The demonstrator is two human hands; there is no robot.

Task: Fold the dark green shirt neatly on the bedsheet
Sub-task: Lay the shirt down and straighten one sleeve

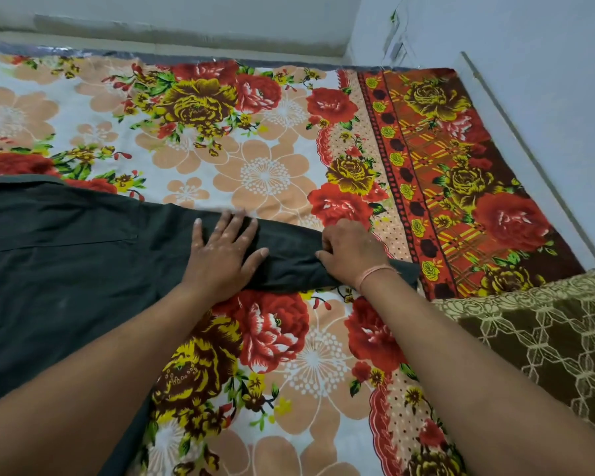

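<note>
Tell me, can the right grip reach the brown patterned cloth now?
Probably yes. The brown patterned cloth lies close beside the right forearm with nothing between, but the right grip pinches the shirt sleeve and must release it first.

Left hand (220,255) flat, right hand (352,252) curled.

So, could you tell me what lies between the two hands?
Head view: only the shirt sleeve lies between the left hand and the right hand.

Bare forearms and hands
Both forearms (124,345) are uncovered to the frame edge. Right hand (351,250): thin pink band (375,273) around the wrist.
</note>
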